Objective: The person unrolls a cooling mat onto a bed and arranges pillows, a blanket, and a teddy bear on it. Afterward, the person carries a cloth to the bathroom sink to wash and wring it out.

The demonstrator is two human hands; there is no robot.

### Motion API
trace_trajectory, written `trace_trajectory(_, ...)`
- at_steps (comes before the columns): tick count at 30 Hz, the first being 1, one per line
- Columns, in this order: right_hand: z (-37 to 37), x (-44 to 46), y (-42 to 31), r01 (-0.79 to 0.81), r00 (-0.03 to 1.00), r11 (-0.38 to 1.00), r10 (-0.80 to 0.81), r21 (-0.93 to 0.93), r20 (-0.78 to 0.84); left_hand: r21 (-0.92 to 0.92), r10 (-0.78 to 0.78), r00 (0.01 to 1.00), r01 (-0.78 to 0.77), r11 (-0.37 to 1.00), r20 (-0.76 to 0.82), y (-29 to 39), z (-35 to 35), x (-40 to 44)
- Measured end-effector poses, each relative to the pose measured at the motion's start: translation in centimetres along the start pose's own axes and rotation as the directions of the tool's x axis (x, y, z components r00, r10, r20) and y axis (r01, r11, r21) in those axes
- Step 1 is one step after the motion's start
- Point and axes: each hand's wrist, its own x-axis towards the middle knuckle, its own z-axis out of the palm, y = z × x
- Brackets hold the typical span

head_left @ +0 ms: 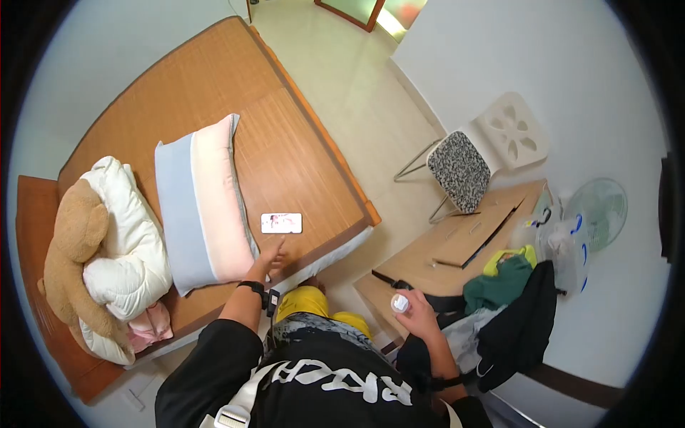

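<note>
My right hand (421, 318) is closed around a small white object with a round top (400, 304), perhaps a little bottle or roll; its lower part is hidden by my fingers. Over the near edge of the bed, my left hand (269, 258) is empty with its fingers stretched out. Just beyond those fingers a phone (282, 223) in a pale, pink-marked case, or with a lit picture, lies flat on the mat; the hand appears apart from it. A striped pillow (196, 207) in blue, cream and pink lies left of the phone.
The bed (285, 157) bears a teddy bear (68, 250) and a white quilt (128, 242). To my right stands a wooden desk (457, 235) with clothes (503, 285) and a bag piled on it. A chair (460, 171) and a fan (599, 214) are near the wall.
</note>
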Motion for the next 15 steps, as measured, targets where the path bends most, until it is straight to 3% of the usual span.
trace_trajectory(2, -1.1, 1.5, 0.5, 0.013, 0.997, 0.999, -0.011, 0.032, -0.07, -0.056, -0.044, 0.999, 0.045, 0.997, 0.026, 0.8, 1.5, 2.4)
trace_trajectory(4, -2.3, 2.6, 0.9, -0.058, 0.996, 0.998, 0.059, 0.027, -0.061, -0.268, -0.089, 0.996, 0.085, 0.96, -0.003, 1.4, 3.1, 4.8)
trace_trajectory(6, -3.3, 3.8, 1.1, -0.104, 0.988, 0.993, 0.109, 0.056, -0.109, -0.314, -0.112, 0.992, 0.086, 0.946, -0.066, 3.4, 5.2, 5.7)
trace_trajectory(8, -4.3, 4.6, 0.5, -0.141, 0.983, 0.987, 0.149, 0.076, -0.109, -0.538, -0.057, 0.991, -0.016, 0.843, -0.118, 1.0, 6.5, 10.5)
trace_trajectory(9, -4.7, 4.9, 0.8, -0.158, 0.982, 0.987, 0.16, 0.026, -0.104, -0.576, -0.069, 0.967, -0.088, 0.813, -0.246, 1.1, 7.5, 11.1)
trace_trajectory(15, -6.8, 6.6, 1.2, -0.278, 0.958, 0.96, 0.277, -0.007, -0.079, -0.699, -0.247, 0.912, -0.059, 0.713, -0.329, 1.3, 9.0, 12.3)
